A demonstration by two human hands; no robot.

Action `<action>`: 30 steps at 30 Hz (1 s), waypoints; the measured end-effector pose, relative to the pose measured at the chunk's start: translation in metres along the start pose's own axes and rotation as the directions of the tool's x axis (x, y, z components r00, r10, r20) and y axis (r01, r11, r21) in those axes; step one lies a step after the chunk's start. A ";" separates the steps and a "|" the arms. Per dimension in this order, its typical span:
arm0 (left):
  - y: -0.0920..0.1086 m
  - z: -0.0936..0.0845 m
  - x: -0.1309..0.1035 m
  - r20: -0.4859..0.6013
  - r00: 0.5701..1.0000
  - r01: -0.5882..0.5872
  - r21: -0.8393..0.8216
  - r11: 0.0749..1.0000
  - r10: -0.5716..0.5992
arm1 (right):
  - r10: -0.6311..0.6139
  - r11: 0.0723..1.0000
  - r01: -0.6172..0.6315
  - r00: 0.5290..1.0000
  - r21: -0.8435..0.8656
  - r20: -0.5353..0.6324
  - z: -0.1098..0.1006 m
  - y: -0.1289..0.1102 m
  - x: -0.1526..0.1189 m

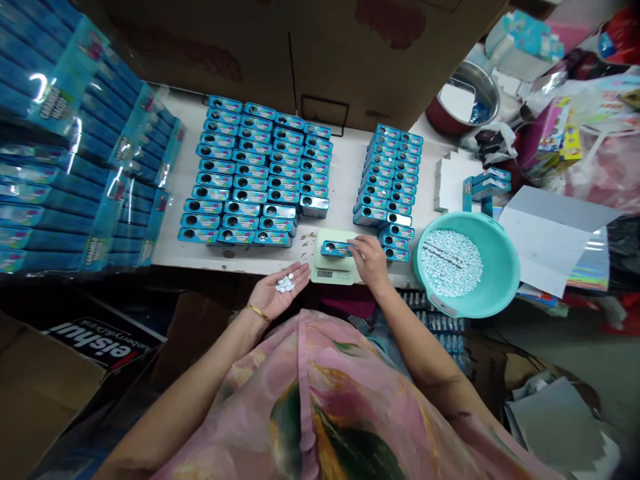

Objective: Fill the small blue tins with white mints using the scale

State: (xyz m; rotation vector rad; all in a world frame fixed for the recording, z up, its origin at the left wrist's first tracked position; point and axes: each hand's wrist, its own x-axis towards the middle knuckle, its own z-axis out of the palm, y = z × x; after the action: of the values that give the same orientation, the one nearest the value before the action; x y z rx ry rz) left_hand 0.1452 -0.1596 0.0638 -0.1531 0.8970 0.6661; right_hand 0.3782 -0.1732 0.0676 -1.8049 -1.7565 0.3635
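Note:
Palm up at the table's front edge, my left hand [281,292] holds several small white candies [285,284] on its slightly spread fingers. A pale green scale [333,275] lies to its right, with a blue tin [335,249] on top. The fingertips of my right hand [369,261] are pinched at the tin's right end. Rows of blue tins with dark round openings [250,183] stand behind and left of the scale. Another group of blue tins [383,175] is behind my right hand. White candies fill part of a turquoise basin [500,267] on the right.
Wrapped packs of blue tins [95,147] are stacked at the left. A large cardboard box [280,60] borders the table's back. White sheets [543,240], a metal pot [487,93] and plastic bags [605,153] crowd the right. Below the table are more tins [445,323].

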 end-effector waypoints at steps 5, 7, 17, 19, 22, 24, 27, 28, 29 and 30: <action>0.017 -0.041 -0.014 -0.119 0.987 -0.117 -0.048 0.992 0.111 | 0.092 0.996 -0.091 0.993 0.018 -0.073 -0.020 0.020 -0.015; 0.020 -0.054 -0.017 -0.153 0.981 -0.129 -0.060 0.990 0.119 | 0.085 0.996 -0.084 0.996 0.025 -0.039 -0.018 0.023 -0.017; 0.012 -0.054 -0.011 -0.201 0.978 -0.080 -0.079 0.994 0.063 | -0.008 1.000 0.008 0.985 0.002 0.172 0.009 0.010 -0.009; 0.011 -0.054 -0.010 -0.189 0.980 -0.073 -0.073 0.995 0.058 | -0.002 0.999 0.011 0.978 -0.042 0.208 0.013 0.010 -0.008; 0.010 -0.057 -0.010 -0.177 0.982 -0.081 -0.063 0.995 0.068 | 0.012 0.994 0.020 0.960 -0.109 0.281 0.017 0.009 -0.005; 0.011 -0.059 -0.011 -0.184 0.979 -0.094 -0.061 0.994 0.082 | 0.011 0.992 0.027 0.955 -0.124 0.297 0.020 0.004 0.002; 0.014 -0.060 -0.013 -0.200 0.975 -0.111 -0.058 0.992 0.097 | -0.022 0.995 0.046 0.969 -0.094 0.245 0.028 -0.008 0.021; 0.016 -0.060 -0.014 -0.202 0.974 -0.112 -0.052 0.992 0.100 | -0.033 0.995 0.053 0.975 -0.083 0.221 0.033 -0.013 0.029; 0.017 -0.060 -0.014 -0.202 0.974 -0.108 -0.042 0.993 0.098 | -0.041 0.995 0.057 0.979 -0.076 0.199 0.040 -0.017 0.038; 0.018 -0.059 -0.014 -0.204 0.975 -0.098 -0.028 0.995 0.091 | -0.040 0.996 0.055 0.983 -0.077 0.179 0.048 -0.021 0.046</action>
State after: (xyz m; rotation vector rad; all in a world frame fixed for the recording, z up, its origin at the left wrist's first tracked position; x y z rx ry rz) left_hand 0.0886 -0.1754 0.0396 -0.2160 1.0927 0.7660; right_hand 0.3378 -0.1184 0.0512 -1.8319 -1.9591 0.4514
